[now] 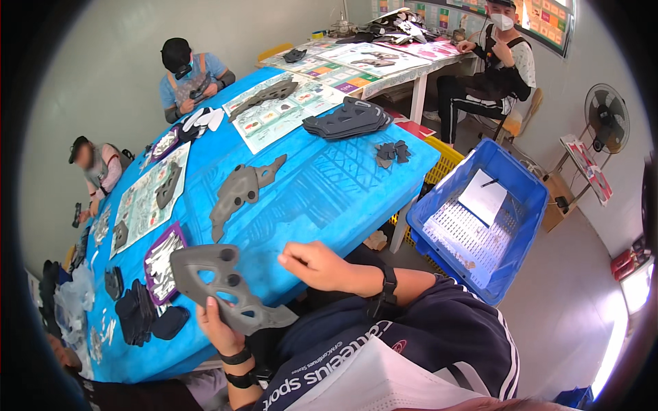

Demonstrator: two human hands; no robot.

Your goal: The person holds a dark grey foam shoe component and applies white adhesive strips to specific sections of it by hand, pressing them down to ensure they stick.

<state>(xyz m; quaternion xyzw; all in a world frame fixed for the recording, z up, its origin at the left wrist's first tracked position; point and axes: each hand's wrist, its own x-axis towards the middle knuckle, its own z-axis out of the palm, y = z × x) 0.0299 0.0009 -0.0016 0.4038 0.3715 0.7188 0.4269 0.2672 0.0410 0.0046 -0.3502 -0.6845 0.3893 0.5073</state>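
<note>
My left hand [218, 330] grips a flat grey cut-out piece [195, 266], shaped like a shoe upper, by its lower edge. The piece has several openings and round dark spots, and I hold it tilted over the near edge of the table. To its right, my right hand [317, 266] is raised with the fingers curled together; whatever they may pinch is too small to make out. A similar grey piece [241, 190] lies flat on the blue tabletop [301, 198] beyond my hands. Close to my left hand stands a purple-rimmed tray [147, 264] of white strips.
Dark fabric pieces [136, 312] lie left of the tray. A stack of grey pieces [348, 120] and small dark scraps [392, 152] sit at the far right of the table. A blue crate [528, 219] stands on the floor to my right. Several people work around the tables.
</note>
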